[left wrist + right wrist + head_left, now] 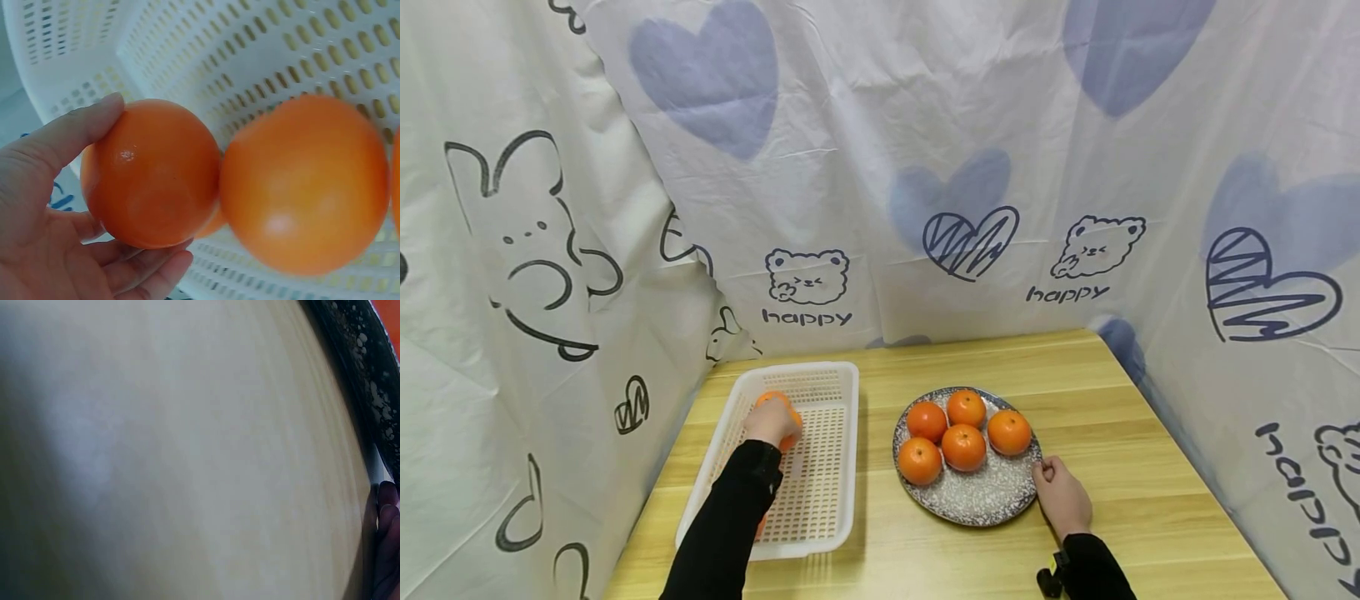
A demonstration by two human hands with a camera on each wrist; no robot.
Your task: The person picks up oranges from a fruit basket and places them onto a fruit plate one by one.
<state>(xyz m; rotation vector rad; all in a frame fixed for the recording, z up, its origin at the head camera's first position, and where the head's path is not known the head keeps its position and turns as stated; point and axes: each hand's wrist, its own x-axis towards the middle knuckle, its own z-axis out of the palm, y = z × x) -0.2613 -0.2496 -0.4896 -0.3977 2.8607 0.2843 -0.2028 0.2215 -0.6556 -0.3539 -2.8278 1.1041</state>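
Note:
In the head view my left hand reaches into the white plastic basket. It grips an orange, with the thumb on top and the fingers curled beneath, as the left wrist view shows. Touching or very close to that one is another orange, and parts of others peek out behind and at the edge. At the right, my right hand pinches the rim of a speckled grey plate with a dark edge. Several oranges sit on the plate, toward its far side.
Both basket and plate stand on a light wooden table, with a strip of tabletop between them. White cloth printed with hearts and bears hangs behind and along both sides. Part of another orange shows beside the left sleeve.

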